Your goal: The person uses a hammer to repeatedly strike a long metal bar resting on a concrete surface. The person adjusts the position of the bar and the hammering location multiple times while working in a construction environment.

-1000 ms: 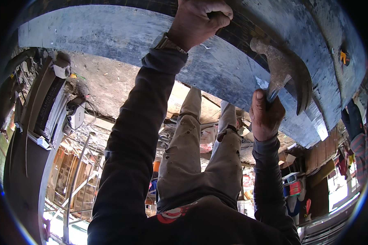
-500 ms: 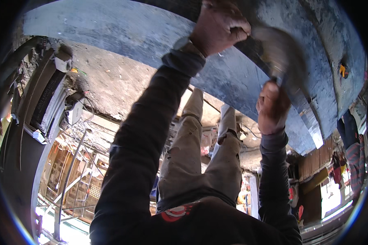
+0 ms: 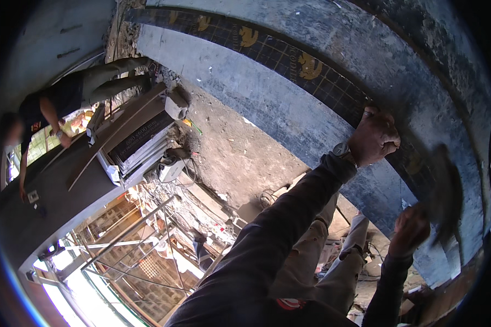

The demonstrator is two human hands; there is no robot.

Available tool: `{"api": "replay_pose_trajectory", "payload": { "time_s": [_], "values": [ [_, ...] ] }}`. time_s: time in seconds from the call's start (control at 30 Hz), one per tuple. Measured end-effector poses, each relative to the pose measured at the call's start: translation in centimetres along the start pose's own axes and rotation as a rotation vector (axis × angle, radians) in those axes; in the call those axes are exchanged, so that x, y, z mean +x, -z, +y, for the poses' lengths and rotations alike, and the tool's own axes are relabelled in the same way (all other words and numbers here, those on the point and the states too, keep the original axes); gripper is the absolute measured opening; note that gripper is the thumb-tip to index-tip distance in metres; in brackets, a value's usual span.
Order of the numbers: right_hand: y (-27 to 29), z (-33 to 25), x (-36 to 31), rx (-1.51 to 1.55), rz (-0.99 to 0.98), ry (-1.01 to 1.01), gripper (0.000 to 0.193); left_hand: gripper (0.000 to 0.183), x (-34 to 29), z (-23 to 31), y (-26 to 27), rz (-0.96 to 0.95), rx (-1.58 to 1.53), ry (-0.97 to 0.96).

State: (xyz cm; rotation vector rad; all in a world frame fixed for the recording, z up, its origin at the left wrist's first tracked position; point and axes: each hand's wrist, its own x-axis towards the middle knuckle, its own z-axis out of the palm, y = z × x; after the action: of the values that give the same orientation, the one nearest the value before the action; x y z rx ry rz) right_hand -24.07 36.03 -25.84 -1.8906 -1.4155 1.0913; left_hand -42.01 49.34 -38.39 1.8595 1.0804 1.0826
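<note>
My left hand, with a watch on its wrist, is closed with the fingers curled over a dark strip. That strip looks like film-faced plywood, marked with a grid and gold figures. Anything between those fingers is hidden. Lower right, my right hand is wrapped round a tool whose dark, curved blur fans out beside it; motion hides its kind. A long blue-grey board runs along the near side of the strip, and a wider blue-grey panel lies on its far side.
At left, boxed packs lie on a dark grey surface, with a long board leaning over them. Another person bends at far left. Metal scaffold tubes stand lower left. Dusty ground shows below the boards.
My view has swung left, bringing the other person and more of the dark strip into sight. Both hands appear farther right and lower. The tool is blurred in both frames.
</note>
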Motion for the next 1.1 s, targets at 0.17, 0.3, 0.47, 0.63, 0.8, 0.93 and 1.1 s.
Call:
{"api": "replay_pose_trajectory", "payload": {
  "time_s": [0.17, 0.3, 0.47, 0.63, 0.8, 0.93, 1.1],
  "values": [
    [-1.9, 1.2, 1.1, -0.243, 0.07, 0.176, 0.051, 0.01, 0.3, -0.3, -0.2, -0.013, 0.038, -0.008],
    [-1.7, -2.6, 0.6, 0.169, 0.057, -0.122, 0.059, 0.005, -0.2, -1.0, 0.6, -0.084, 0.13, -0.05],
    [-0.3, -4.2, 0.9, 0.338, 0.099, -0.139, 0.066, 0.008, 1.1, -2.3, 1.1, -0.203, -0.004, -0.125],
    [0.6, -4.3, -0.4, 0.483, 0.146, -0.158, 0.067, 0.025, 5.1, -1.9, 3.8, 0.058, 0.563, -0.171],
    [0.1, -4.4, -2.7, 0.745, 0.219, 0.018, 0.048, 0.064, 5.7, -1.8, 4.0, -0.095, 0.763, 0.05],
    [-2.9, 3.0, -0.1, 0.012, 0.218, 0.146, 0.022, 0.058, 6.8, -2.1, 2.7, -0.077, 0.743, 0.048],
    [-1.6, -4.8, 1.4, 0.827, 0.186, 0.081, 0.039, 0.057, 4.9, -2.4, 3.6, -0.075, 0.765, 0.043]
  ]
}}
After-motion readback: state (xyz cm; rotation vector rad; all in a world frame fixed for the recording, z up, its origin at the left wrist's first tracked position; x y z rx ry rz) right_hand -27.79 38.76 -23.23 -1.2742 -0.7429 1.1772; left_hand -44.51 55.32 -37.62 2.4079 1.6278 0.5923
